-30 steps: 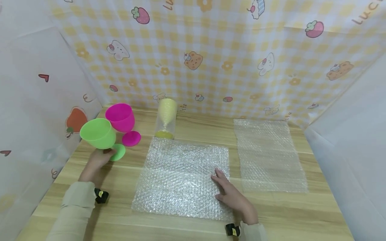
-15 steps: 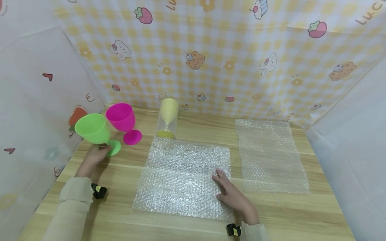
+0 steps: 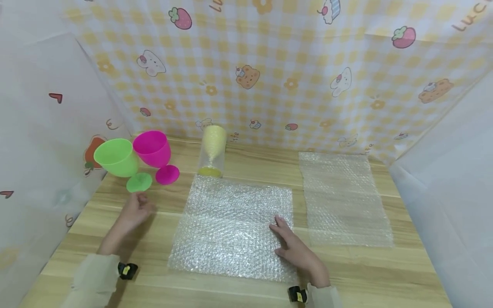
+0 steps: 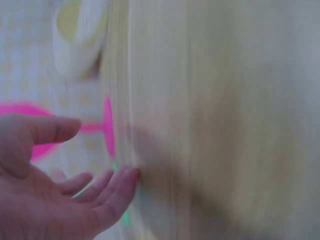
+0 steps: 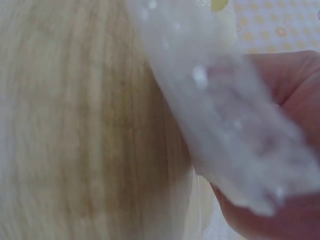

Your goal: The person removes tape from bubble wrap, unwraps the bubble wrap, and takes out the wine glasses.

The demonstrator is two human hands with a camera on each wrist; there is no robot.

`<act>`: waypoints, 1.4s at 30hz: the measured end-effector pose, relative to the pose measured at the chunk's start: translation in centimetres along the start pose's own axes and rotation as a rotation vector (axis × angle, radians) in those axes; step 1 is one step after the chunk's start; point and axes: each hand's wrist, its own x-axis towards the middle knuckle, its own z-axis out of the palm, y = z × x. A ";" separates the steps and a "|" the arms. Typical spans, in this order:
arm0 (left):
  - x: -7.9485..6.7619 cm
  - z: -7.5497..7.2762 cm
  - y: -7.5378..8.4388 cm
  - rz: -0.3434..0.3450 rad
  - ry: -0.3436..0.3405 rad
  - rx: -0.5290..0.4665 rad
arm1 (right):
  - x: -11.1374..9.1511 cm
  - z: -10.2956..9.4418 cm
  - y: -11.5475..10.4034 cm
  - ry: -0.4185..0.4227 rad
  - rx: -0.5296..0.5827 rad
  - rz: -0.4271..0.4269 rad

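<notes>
While the right hand [image 3: 298,252] lies spread and empty on the bubble wrap [image 3: 231,231], the left hand [image 3: 135,211] is relaxed, holding nothing, just in front of the green goblet [image 3: 117,159], upright on the table [image 3: 161,252] beside the pink goblet [image 3: 152,149].

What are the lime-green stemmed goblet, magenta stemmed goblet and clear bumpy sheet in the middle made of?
The lime-green stemmed goblet and the magenta stemmed goblet look like smooth satin plastic: even colour, soft sheen. The clear bumpy sheet is probably glossy plastic bubble wrap: tiny bumps glint all over.
</notes>
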 end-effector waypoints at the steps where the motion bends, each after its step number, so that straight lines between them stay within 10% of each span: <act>1: -0.6 0.6 0.4 0.000 -0.040 0.000 | 0.0 0.0 0.0 0.001 -0.002 0.000; 8: -3.3 4.3 2.1 -0.041 -0.365 -0.165 | 0.0 -0.1 -0.2 0.006 -0.008 -0.006; 14: -4.0 5.4 2.3 0.004 -0.449 -0.175 | 0.0 0.0 -0.2 0.007 -0.015 -0.005; 21: -5.0 5.5 2.9 0.118 -0.275 0.005 | 0.0 -0.4 -0.4 0.011 -0.040 -0.016; 33: -6.0 5.1 4.5 0.549 0.137 0.432 | 1.8 -6.9 -2.2 0.211 -0.163 -0.084; 42: -5.0 4.7 4.2 0.669 0.218 0.437 | 5.1 -8.7 -0.7 -0.044 -0.163 0.014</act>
